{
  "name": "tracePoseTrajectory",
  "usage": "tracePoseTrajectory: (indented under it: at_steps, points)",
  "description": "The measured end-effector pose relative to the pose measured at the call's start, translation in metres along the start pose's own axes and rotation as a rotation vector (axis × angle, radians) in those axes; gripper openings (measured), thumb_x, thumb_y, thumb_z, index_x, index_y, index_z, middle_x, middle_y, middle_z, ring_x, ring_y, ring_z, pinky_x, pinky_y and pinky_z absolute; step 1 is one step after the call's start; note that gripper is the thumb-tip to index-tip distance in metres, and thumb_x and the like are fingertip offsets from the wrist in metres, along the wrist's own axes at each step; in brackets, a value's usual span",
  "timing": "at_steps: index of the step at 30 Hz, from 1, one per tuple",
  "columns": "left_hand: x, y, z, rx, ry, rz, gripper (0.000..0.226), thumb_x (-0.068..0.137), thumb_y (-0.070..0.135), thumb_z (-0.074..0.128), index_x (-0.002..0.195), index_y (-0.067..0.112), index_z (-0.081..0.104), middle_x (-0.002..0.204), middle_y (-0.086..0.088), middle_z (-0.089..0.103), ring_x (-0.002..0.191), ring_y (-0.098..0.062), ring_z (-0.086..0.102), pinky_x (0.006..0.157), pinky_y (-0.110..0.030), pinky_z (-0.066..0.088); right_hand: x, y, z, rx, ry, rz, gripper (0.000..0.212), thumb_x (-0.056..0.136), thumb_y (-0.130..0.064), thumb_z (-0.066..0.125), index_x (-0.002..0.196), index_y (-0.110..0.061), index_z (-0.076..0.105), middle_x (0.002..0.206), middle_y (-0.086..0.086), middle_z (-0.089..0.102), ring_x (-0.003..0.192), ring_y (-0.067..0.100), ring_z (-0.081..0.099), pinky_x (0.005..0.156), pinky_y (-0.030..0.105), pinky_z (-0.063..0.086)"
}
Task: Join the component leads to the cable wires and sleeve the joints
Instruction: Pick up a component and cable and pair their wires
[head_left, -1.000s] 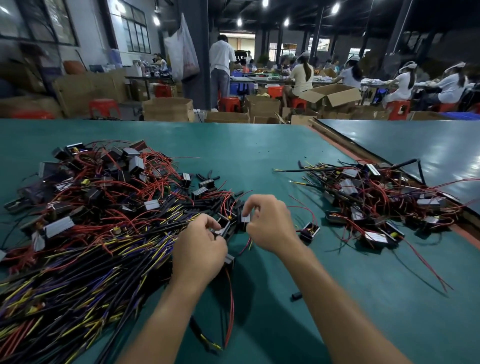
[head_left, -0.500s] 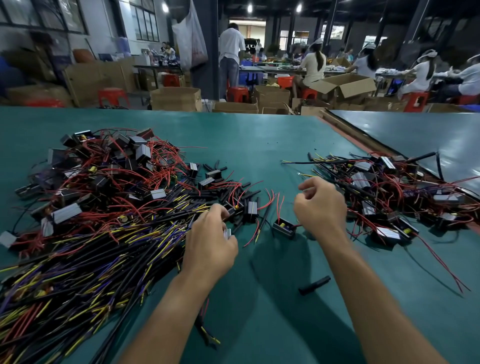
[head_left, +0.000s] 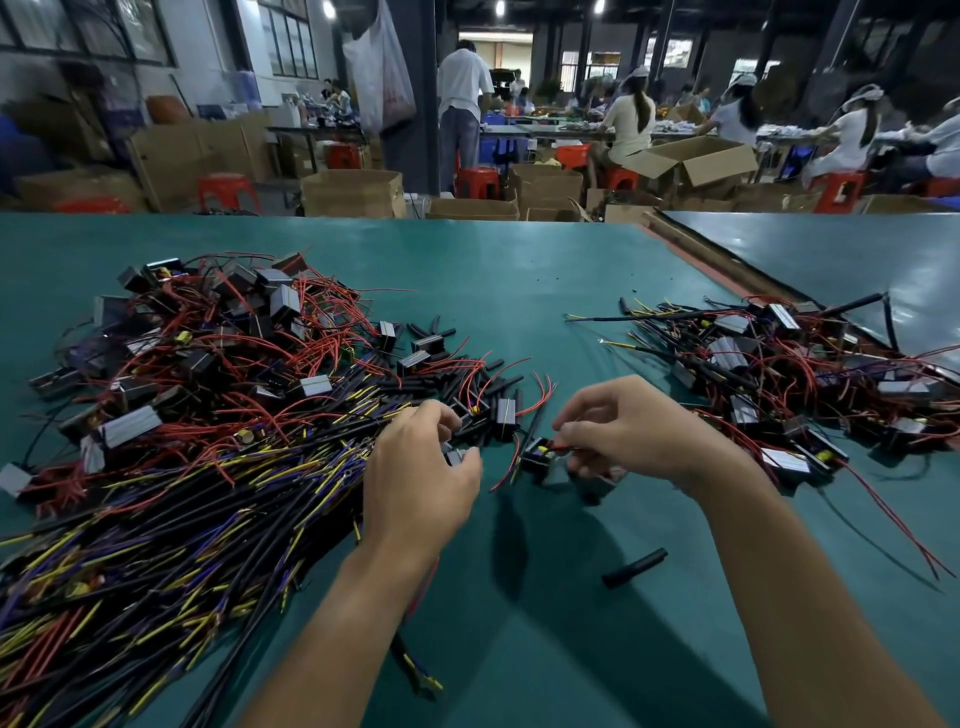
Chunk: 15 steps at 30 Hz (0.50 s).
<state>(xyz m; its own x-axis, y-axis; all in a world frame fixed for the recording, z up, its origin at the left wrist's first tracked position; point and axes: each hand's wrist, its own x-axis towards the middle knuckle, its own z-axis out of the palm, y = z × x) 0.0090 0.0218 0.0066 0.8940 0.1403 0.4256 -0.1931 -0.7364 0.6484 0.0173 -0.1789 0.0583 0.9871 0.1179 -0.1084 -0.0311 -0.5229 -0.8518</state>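
1. We are pinching the red lead (head_left: 562, 446) of a small black component (head_left: 536, 457) with the right hand (head_left: 641, 434). Thumb and forefinger are closing on the lead and the other fingers are curling loosely.
2. The component is sitting near the middle of the green table (head_left: 519, 270), just right of the left hand (head_left: 421, 483). We are likely drawing the lead out straight so it can meet a wire.
3. The left hand's fingers are curling round a small block (head_left: 455, 458) at the fingertips. We cannot tell exactly what part it is.
4. A black cable (head_left: 422, 675) with yellow wire ends is trailing from under the left wrist toward the near edge. The wrist is hiding whether the hand is holding it.
5. The stock pile (head_left: 208, 415) of cables and components is spreading toward the left edge, right beside the left hand, probably for quick picking.
6. A second pile (head_left: 779, 374) is lying toward the right edge, well apart, probably the finished pieces.
7. A loose black sleeve (head_left: 635, 567) is lying alone near the right forearm, toward the near edge, likely waiting for a joint.
8. We are judging this as preparation, with no joint showing between the hands yet.
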Motion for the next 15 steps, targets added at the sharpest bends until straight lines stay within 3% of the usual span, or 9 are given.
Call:
tracePoseTrajectory:
  at_steps: [3,6,10,15]
  points:
    - [0.000,0.009,-0.001,-0.160,-0.068,0.019,0.009,0.073,0.020,0.073,0.078,0.023,0.066,0.067,0.012,0.065,0.062,-0.007,0.059,0.061,-0.024,0.048,-0.004,-0.007,0.008,0.202,-0.165,-0.058,0.011,0.096,0.001,0.054,0.098,0.005,0.065,0.081,0.012,0.074,0.065,0.018,0.068,0.066,0.028,0.060]
    - [-0.004,0.014,0.000,-0.269,-0.187,0.025,0.006,0.075,0.015,0.071,0.075,0.022,0.070,0.064,0.012,0.068,0.056,0.000,0.059,0.058,-0.019,0.048,-0.008,-0.008,0.007,0.248,-0.313,-0.124,0.018,0.094,0.012,0.051,0.109,0.006,0.060,0.095,0.019,0.071,0.074,0.019,0.069,0.072,0.026,0.059]
    - [-0.005,0.013,0.000,-0.358,-0.288,-0.020,0.015,0.070,0.006,0.067,0.077,0.019,0.072,0.069,0.006,0.072,0.064,-0.008,0.066,0.062,-0.022,0.052,-0.006,-0.003,0.006,0.225,-0.329,-0.181,0.030,0.084,0.025,0.053,0.107,0.006,0.057,0.090,0.019,0.067,0.072,0.020,0.068,0.068,0.024,0.055]
    - [-0.006,0.016,-0.004,-0.442,-0.415,0.040,0.023,0.058,0.010,0.065,0.079,0.017,0.072,0.074,0.001,0.074,0.072,-0.021,0.071,0.069,-0.037,0.058,-0.003,0.001,0.008,0.157,-0.357,-0.250,0.031,0.076,0.021,0.068,0.100,0.003,0.061,0.085,0.013,0.069,0.073,0.017,0.068,0.074,0.026,0.056]
